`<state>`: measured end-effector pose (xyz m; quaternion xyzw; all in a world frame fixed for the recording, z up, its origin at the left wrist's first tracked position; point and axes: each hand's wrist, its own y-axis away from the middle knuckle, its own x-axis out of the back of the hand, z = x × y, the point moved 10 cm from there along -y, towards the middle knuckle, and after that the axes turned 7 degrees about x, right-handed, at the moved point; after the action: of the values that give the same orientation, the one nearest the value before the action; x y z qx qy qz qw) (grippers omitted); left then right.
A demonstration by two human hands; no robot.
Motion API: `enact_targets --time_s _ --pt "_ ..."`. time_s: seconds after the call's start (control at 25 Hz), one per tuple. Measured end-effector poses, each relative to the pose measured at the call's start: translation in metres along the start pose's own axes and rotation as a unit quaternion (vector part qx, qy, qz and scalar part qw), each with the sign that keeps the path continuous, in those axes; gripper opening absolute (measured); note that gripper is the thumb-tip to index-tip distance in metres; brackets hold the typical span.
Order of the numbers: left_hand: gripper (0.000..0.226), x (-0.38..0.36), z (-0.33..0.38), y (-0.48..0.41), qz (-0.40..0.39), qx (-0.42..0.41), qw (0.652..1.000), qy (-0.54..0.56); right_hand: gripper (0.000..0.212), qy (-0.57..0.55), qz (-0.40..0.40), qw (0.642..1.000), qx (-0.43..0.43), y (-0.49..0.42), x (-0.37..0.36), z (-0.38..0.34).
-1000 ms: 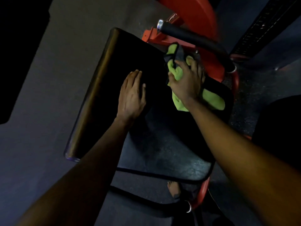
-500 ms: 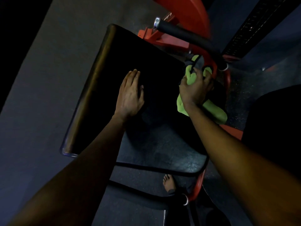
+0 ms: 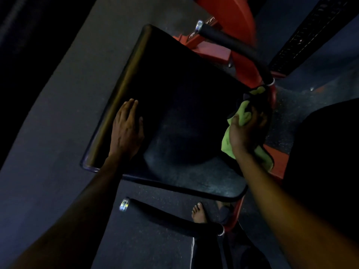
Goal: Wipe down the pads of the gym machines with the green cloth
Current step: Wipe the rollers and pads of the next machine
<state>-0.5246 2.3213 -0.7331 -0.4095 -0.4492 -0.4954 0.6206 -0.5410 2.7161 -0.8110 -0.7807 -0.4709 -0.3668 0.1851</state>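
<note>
A large black pad (image 3: 186, 98) of a red gym machine fills the middle of the head view. My left hand (image 3: 127, 129) lies flat on the pad near its left edge, fingers together and holding nothing. At the pad's right edge my right hand (image 3: 245, 131) is closed on the bunched green cloth (image 3: 228, 144), pressing it against the pad's side. Part of the cloth hangs below my wrist and part sticks out above my fingers.
A black foam-covered handle (image 3: 229, 40) with a chrome end runs behind the pad, above the red frame (image 3: 244, 70). Another black handle (image 3: 171, 216) crosses below the pad. My bare foot (image 3: 199, 213) stands on the dark speckled floor. A dark weight stack is at the upper right.
My right hand has slid the cloth to the right, from the pad's upper middle to its right edge. My left hand has stayed flat on the pad.
</note>
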Motion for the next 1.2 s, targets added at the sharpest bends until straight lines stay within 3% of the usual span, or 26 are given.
enact_targets --time_s 0.12,0.28,0.36,0.48,0.56,0.76,1.0,1.2 --pt "0.053 0.000 -0.006 0.012 0.011 0.003 1.000 0.004 0.063 0.012 -0.034 0.999 0.031 0.071 -0.010 -0.017" --pt "0.053 -0.003 -0.002 0.015 0.002 0.006 1.000 0.017 0.059 0.039 -0.137 0.968 0.208 0.100 -0.030 -0.048" --pt "0.053 -0.001 -0.004 0.021 0.004 0.004 1.000 0.026 0.063 0.026 -0.132 0.976 0.171 0.083 -0.019 -0.025" --pt "0.051 0.004 -0.009 0.039 0.023 -0.017 0.999 0.038 0.071 0.025 -0.029 0.998 0.048 0.084 0.022 0.029" --pt "0.049 0.007 -0.017 0.054 0.038 -0.024 0.998 0.038 0.068 0.033 -0.012 0.999 0.037 0.103 0.031 0.040" --pt "0.049 0.008 -0.020 0.073 0.046 -0.004 0.999 0.027 0.066 0.098 -0.074 0.991 0.057 0.165 0.006 0.006" --pt "0.046 0.016 -0.026 0.079 0.054 0.023 0.997 0.046 0.069 0.129 -0.203 0.929 0.281 0.164 -0.006 -0.019" --pt "0.060 0.039 -0.088 0.123 0.069 0.132 0.988 0.038 0.070 0.110 -0.228 0.937 0.243 0.165 0.015 0.019"
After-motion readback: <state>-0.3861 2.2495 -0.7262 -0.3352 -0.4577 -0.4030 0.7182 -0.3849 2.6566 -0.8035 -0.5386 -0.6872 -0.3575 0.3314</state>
